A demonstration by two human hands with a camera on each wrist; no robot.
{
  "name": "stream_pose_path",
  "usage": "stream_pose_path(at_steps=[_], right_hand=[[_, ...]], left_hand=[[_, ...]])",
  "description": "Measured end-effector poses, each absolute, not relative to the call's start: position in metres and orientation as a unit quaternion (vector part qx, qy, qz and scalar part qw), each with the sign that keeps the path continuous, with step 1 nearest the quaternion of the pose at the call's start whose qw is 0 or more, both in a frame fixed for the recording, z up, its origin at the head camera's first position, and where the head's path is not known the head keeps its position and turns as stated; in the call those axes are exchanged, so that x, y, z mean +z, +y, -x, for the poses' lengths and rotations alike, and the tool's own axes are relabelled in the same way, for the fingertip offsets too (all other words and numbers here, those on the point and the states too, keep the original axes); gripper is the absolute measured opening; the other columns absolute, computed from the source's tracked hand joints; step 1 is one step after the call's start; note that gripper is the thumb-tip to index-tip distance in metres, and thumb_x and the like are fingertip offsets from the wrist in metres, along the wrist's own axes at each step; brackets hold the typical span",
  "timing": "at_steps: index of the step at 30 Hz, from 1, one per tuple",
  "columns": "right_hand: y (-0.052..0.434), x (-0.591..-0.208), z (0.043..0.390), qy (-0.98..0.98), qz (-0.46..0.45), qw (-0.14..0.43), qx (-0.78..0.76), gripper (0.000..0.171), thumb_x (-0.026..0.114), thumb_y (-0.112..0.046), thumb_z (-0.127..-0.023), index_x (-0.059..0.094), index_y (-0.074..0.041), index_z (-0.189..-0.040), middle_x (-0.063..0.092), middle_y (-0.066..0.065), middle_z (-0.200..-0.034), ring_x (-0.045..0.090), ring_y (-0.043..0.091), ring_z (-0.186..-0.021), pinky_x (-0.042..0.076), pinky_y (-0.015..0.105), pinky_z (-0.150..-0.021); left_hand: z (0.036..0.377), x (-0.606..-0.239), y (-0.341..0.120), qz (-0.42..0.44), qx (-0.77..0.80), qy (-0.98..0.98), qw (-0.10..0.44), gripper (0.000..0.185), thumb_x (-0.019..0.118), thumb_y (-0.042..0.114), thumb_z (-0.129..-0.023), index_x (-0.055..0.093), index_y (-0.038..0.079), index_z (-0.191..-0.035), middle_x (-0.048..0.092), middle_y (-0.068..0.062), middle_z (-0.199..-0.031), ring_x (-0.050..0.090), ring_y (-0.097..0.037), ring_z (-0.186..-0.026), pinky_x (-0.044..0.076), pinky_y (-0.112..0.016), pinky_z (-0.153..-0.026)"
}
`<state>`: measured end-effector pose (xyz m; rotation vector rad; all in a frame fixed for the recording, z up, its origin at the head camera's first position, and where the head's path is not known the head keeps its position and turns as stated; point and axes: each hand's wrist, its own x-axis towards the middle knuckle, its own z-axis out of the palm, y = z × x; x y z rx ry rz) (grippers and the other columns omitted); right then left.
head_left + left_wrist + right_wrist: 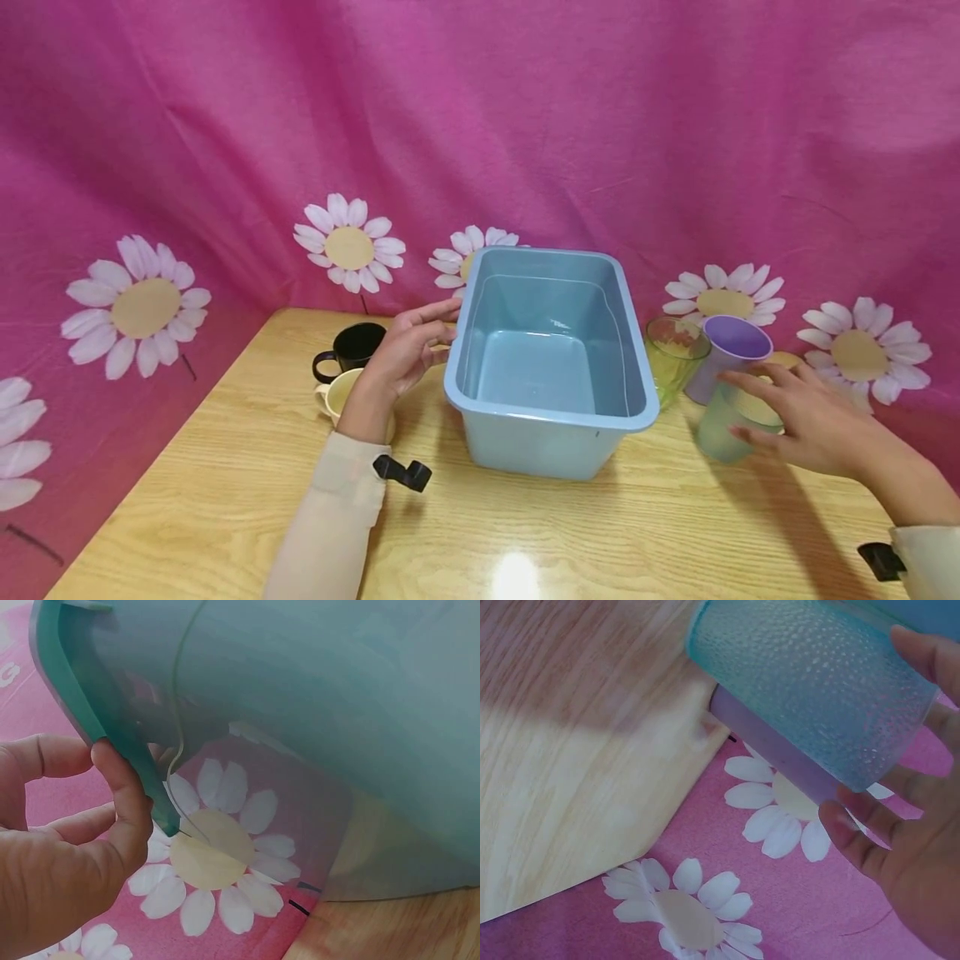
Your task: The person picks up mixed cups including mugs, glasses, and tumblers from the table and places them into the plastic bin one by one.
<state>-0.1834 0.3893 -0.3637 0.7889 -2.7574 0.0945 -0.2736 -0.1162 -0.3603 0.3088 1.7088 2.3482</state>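
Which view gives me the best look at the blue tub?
The head view: it shows the blue tub uncropped, with rim, inside and near wall. The left wrist view has only part of the rim and wall; the right wrist, at most a blue patch, top right.

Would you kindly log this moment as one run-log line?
left hand: touching blue tub; right hand: spread at green cup; green cup: outside tub; black mug: left of tub

Head view looks forward and down — wrist views sit close, left sharing the tub (pixel 536 446).
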Motion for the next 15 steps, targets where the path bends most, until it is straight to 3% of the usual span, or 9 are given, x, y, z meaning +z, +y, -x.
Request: stream_pose_path(at_steps=[9,15], right_hand=[[0.394,-0.359,0.184,-0.938,-0.313,0.149,0.026,0.069,0.092,-0.031,-0.071,0.064,-0.019,-0.133,0.061,0.014,-0.124,0.051,0.040,-0.113,0.046,0.059,-0.082],[0.396,-0.351,0.185,-0.941,-0.310,0.135,0.014,0.070,0.094,-0.030,-0.069,0.065,-0.017,-0.131,0.060,0.017,-0.126,0.053,0.041,-0.101,0.047,0.054,-0.077]], left_hand=[[0.271,-0.360,-0.115,-0.095,0.798,0.585,0.109,0.054,0.053,-0.002,-0.095,0.050,0.000,-0.149,0.058,-0.018,-0.135,0.067,-0.015,-0.090,0.059,-0.029,-0.080],[0.272,-0.359,-0.115,-0.095,0.800,0.582,0.110,0.054,0.053,-0.002,-0.096,0.049,-0.001,-0.149,0.058,-0.018,-0.136,0.067,-0.015,-0.089,0.058,-0.029,-0.079]])
